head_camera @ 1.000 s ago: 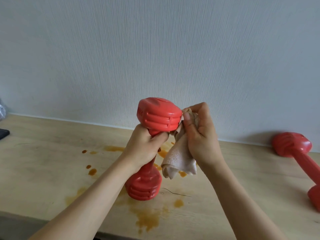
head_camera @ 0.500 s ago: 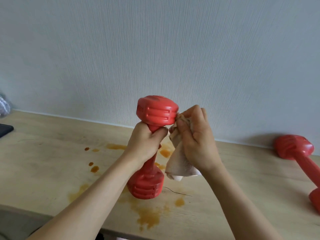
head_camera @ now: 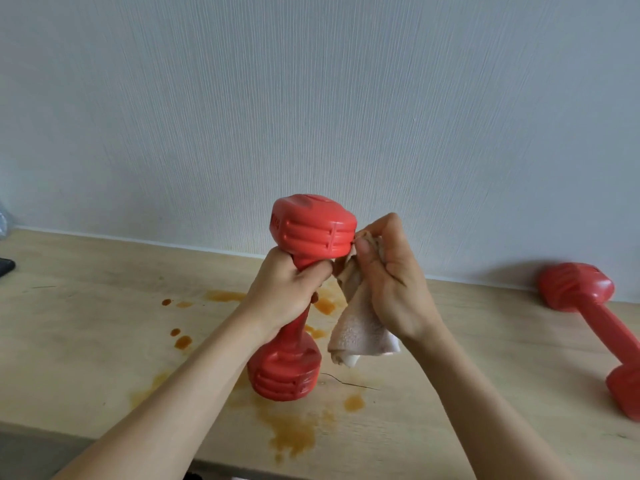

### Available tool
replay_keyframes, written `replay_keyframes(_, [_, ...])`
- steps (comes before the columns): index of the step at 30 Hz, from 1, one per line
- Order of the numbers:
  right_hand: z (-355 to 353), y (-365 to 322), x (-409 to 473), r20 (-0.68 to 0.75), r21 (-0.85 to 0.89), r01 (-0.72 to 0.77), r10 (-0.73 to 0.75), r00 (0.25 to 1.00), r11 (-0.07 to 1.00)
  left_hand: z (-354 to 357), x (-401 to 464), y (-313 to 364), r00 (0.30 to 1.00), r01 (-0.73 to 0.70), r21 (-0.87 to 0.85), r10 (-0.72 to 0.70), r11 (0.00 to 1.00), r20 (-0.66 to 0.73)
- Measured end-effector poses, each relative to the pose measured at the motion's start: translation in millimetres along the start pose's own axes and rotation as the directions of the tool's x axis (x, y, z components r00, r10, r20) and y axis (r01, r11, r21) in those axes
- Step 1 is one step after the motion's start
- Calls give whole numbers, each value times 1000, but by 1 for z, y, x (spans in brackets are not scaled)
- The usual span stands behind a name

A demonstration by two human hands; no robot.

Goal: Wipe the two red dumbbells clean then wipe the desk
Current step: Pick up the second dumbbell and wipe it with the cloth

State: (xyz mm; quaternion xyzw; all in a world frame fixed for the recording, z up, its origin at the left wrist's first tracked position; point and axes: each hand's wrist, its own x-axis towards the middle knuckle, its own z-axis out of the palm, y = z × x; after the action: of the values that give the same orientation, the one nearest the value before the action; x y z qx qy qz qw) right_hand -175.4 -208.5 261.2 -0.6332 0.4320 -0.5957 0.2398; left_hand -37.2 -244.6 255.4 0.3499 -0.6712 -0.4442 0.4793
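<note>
I have the left hand (head_camera: 287, 292) wrapped round the handle of one red dumbbell (head_camera: 301, 292), which I hold upright and lifted clear of the surface (head_camera: 86, 341), its lower head hanging over the spill. My right hand (head_camera: 391, 275) pinches a pale cloth (head_camera: 360, 337) between thumb and curled fingers and presses a bunched corner against the side of the upper head.

What worries me: the grip sits high on the handle, close under the top head, so the heavy lower end could swing or slip if the handle is slick, and drop into the orange-brown stains (head_camera: 294, 434) below (more cleaning for me). The loose tail of the cloth hangs low and could drag through the wet patches, then smear that back onto the dumbbell. Pressing sideways on the head could also twist it in my hand.

Counted: two red dumbbells, the second dumbbell (head_camera: 595, 327) lying on its side well apart at the right near the wall (head_camera: 311, 98); one cloth; two hands; a number of stain patches and drops.
</note>
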Motion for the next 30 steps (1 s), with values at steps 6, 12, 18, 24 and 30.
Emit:
replay_keyframes(6, [-8, -11, 9, -279, -116, 112, -141, 950, 987, -3, 0, 0, 995, 60, -3, -60, 998, -73])
replay_keyframes(12, [19, -34, 6, -105, -329, 347, -400, 911, 878, 8, 1, 4, 993, 52, 117, -38, 992, -115])
replay_keyframes(18, [1, -33, 15, -114, 8, 105, -103, 988, 994, 14, 1, 8, 999, -15, 241, 27, 970, -47])
replay_keyframes(24, [-17, -24, 21, -31, 332, -134, 153, 988, 934, 15, 0, 9, 997, -77, 255, 69, 964, 42])
replay_keyframes(30, [-4, -25, -1, -109, -65, 6, -13, 994, 998, 13, 6, 5, 997, 7, 205, 9, 979, -78])
